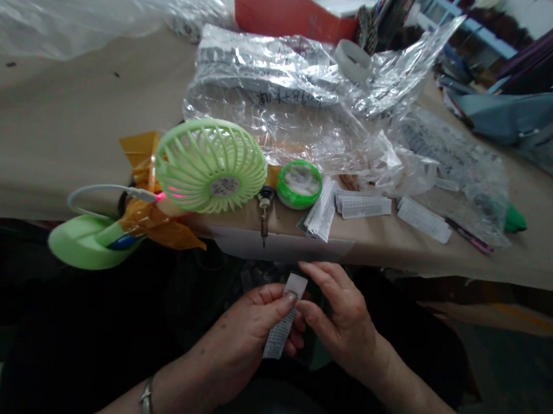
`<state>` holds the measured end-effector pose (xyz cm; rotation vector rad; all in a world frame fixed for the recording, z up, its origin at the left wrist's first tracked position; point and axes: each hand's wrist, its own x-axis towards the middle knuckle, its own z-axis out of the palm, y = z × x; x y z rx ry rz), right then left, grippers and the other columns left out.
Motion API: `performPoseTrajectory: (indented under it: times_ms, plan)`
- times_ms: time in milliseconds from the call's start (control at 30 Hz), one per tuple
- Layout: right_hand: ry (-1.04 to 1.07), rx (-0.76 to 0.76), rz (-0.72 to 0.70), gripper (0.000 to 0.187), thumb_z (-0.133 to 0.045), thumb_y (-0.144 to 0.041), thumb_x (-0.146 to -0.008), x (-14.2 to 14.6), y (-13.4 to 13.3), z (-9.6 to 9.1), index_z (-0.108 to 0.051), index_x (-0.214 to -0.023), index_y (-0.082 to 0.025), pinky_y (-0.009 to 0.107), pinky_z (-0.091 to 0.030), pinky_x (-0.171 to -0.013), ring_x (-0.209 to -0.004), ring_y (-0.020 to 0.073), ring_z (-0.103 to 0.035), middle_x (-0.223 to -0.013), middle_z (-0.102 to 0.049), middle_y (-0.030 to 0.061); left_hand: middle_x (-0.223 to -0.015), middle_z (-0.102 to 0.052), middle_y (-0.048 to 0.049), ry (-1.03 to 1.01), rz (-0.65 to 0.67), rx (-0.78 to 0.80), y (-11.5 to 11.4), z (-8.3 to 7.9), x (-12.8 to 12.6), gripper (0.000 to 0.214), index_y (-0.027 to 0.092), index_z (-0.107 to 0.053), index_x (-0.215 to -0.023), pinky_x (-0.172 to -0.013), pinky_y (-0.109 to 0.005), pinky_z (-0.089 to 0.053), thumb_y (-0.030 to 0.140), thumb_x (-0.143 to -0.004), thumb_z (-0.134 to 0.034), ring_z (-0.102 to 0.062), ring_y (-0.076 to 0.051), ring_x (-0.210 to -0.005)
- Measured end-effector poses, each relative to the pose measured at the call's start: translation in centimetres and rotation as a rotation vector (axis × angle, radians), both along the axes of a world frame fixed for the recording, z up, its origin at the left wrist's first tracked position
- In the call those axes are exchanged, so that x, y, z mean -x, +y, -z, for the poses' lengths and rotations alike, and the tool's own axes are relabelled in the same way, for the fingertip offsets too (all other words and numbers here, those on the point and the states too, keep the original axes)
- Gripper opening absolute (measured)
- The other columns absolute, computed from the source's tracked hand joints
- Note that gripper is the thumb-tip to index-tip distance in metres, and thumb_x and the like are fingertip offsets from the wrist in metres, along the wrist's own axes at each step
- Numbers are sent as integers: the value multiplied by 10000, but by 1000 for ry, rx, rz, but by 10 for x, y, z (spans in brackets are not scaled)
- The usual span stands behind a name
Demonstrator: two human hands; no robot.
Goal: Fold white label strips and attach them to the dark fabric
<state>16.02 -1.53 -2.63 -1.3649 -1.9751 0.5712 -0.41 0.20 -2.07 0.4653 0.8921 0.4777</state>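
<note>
My left hand (246,331) pinches a narrow white printed paper strip (283,325) between thumb and fingers, in front of my lap below the table edge. My right hand (343,322) is closed on the same strip from the right, its fingers curled around the upper end. A bracelet shows on my left wrist. Nearest on the table above are small stacks of similar printed paper strips (362,205).
A light green small fan (211,165) taped to a green base (85,241) stands at the table edge (276,244), with a white cable. A green round tub (300,184), a dark tool (265,209), crumpled clear plastic bags (299,102) and an orange box (291,4) lie beyond. Another person sits far right.
</note>
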Motion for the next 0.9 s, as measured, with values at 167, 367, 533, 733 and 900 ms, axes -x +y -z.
performPoseTrajectory:
  times_ms: [167,367,533,733,900]
  plan:
    - [-75,-17,-17,323,-521,-298,-888,2,-2,0,-560,-1184,-176,396,-505,-888,-1037,240,-573,-1101,-603,112,-644,-612,-2,-16,0,-24,0,1,0,172,148,-629,-806,-536,-212,-415,314,-816,-585,-543,-92,-533]
    - [349,263,115,221,-566,-295,-846,9,3,1,-593,-1042,-195,281,-525,-732,-806,157,-633,-914,-655,39,-645,-589,13,16,-32,-62,0,-1,1,193,156,-620,-742,-538,-219,-418,339,-798,-603,-531,-91,-528]
    - [677,483,187,166,-608,-337,-789,23,14,4,-578,-738,-182,194,-458,-515,-532,85,-534,-615,-569,-38,-622,-581,13,83,-84,-128,-1,-4,2,189,160,-604,-689,-549,-232,-429,317,-794,-595,-531,-106,-532]
    - [808,606,150,178,-584,-337,-807,35,18,8,-542,-729,-182,202,-417,-424,-407,82,-473,-488,-500,-66,-603,-592,8,146,-132,-232,0,-3,7,170,160,-644,-681,-581,-231,-425,276,-793,-590,-515,-116,-558]
    - [672,491,104,148,-580,-281,-811,40,27,4,-565,-716,-168,201,-416,-509,-532,90,-500,-583,-527,-36,-657,-646,-2,278,-159,-393,10,-6,19,107,177,-719,-745,-601,-218,-419,243,-756,-635,-534,-133,-620]
